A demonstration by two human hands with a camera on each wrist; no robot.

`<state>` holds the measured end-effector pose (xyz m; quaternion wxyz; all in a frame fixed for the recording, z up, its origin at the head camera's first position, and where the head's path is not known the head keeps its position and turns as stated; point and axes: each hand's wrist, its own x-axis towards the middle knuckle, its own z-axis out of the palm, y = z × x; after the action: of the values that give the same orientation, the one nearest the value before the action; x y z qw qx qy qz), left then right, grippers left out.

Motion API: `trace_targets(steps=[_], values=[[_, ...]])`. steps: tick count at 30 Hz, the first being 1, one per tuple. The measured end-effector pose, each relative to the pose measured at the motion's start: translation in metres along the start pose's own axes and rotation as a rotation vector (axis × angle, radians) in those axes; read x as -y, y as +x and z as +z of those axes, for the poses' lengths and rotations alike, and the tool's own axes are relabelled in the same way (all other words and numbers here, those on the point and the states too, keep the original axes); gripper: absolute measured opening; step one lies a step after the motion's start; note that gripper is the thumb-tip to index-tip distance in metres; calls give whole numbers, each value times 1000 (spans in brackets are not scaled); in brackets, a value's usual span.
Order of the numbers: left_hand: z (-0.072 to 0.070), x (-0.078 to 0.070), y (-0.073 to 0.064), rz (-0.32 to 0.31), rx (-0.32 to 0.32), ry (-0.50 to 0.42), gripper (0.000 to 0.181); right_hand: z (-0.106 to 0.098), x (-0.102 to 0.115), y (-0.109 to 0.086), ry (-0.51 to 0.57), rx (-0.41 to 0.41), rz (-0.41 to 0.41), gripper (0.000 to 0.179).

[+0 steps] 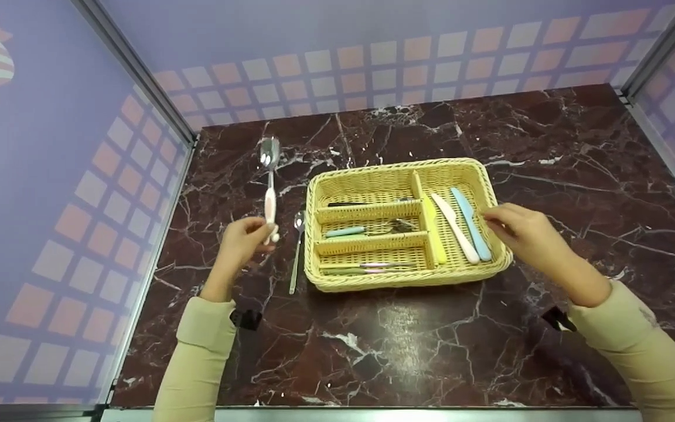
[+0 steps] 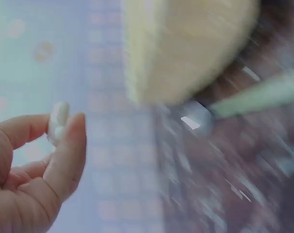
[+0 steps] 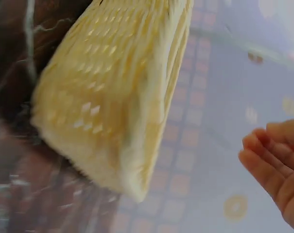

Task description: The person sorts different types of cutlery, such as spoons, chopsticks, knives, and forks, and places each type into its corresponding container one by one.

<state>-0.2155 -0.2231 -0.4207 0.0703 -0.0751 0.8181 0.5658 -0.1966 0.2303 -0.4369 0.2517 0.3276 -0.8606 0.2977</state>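
My left hand [image 1: 244, 240] pinches the end of a spoon's pale handle between thumb and fingers. The spoon [image 1: 270, 202] points away from me, its shiny metal head at the far end, left of the basket. In the left wrist view only the white handle end [image 2: 59, 121] shows at the fingertips. My right hand [image 1: 522, 233] is by the right rim of the yellow woven cutlery basket [image 1: 408, 282], its fingers loosely bent and holding nothing. In the right wrist view those fingers [image 3: 266, 162] appear apart from the basket wall.
A slim spoon [image 1: 296, 252] lies on the dark marbled table [image 1: 361, 346] just left of the basket. Yellow [image 1: 435, 231], white [image 1: 456, 228] and blue knives [image 1: 471, 225] fill the right compartment. Several utensils lie in the other compartments. Patterned panels [image 1: 372, 76] enclose the table.
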Motion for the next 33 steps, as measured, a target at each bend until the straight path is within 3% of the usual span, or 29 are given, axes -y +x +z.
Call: trace_targets(steps=[5,9,14,19,22,26,30,33], values=[[26,-39,-20,85,205,-242,32,13,27,31,-84,-109,-302,15],[52,-58,-33,68,424,-364,31,21,46,57,-106,-165,-492,22],[81,-70,-46,-3,655,-473,18,31,63,78,-148,-172,-646,20],[101,-73,-51,1,804,-527,23,41,69,82,-168,-169,-751,20],[106,-72,-51,6,849,-532,23,45,68,81,-201,-183,-784,19],[107,-70,-51,-12,852,-530,21,48,66,81,-221,-191,-817,18],[107,-69,-49,-40,795,-502,17,50,66,87,-221,-163,-843,14],[102,-66,-44,-35,704,-462,19,55,64,98,-229,-95,-851,10]])
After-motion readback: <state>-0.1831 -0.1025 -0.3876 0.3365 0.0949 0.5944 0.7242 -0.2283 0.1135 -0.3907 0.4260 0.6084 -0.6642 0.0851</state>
